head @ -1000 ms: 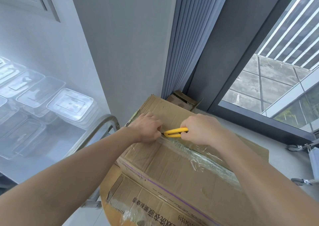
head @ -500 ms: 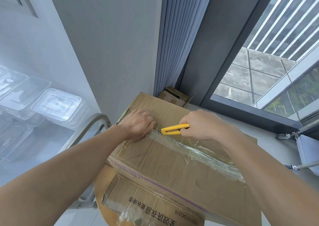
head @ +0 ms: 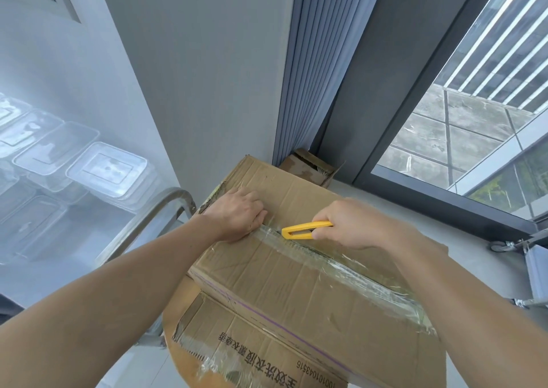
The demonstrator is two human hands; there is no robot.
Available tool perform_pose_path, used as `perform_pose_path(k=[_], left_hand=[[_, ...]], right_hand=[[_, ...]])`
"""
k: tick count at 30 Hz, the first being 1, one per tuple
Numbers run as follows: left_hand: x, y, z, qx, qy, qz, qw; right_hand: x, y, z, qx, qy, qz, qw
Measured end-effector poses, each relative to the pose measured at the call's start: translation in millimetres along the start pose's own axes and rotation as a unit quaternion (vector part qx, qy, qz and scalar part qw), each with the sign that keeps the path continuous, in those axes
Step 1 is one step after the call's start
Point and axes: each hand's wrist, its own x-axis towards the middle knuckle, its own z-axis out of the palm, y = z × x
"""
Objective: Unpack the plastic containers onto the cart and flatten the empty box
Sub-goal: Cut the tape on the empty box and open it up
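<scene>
Head view.

A closed cardboard box (head: pixel 296 272) is seen in the middle of the frame, its top seam covered by a strip of clear packing tape (head: pixel 364 272).

The left hand (head: pixel 237 217) is rested on the box top at the far end of the seam. Its fingers are curled under, knuckles against the cardboard. Whether the tape end is pinched cannot be told.

A yellow box cutter (head: pixel 305 230) is gripped in the right hand (head: pixel 355 224), with fingers and thumb wrapped round its rear. The cutter's tip is laid on the tape just beside the left hand's knuckles.

Clear plastic containers (head: pixel 106 168), lids on, are stacked in rows on the cart at far left. The cart's curved steel handle (head: pixel 157 212) is seen between them and the box.

A printed cardboard panel (head: pixel 252 346) with torn tape is noted below the box's near edge.

A smaller open carton (head: pixel 311 166) is wedged behind the box, at the foot of a pleated grey curtain (head: pixel 308 76).

A window (head: pixel 462 126) is seen at right, with a caster wheel (head: pixel 498 245) below it.
</scene>
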Motion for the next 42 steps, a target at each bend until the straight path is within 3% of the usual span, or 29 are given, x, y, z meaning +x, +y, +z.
perform_pose_path(k=[17,24,30,34,42], left_hand=[[1,-2,2,0.009,0.023,0.005,1.000],[0,23,-11,-0.011,0.047,-0.012,0.999],[6,89,-6,-0.044,0.064,0.050,0.996],[5,90,8,-0.071,0.128,0.044,0.988],[5,82,10,-0.074,0.162,0.055,0.982]], right_hand=[[-30,15,-10,-0.144,0.026,0.036,0.989],[-40,20,-2,-0.148,0.058,0.043,0.986],[-42,22,-1,-0.129,0.069,0.039,0.988],[-44,25,0,-0.119,0.070,0.034,0.990],[-62,45,4,-0.139,0.039,0.029,0.989]])
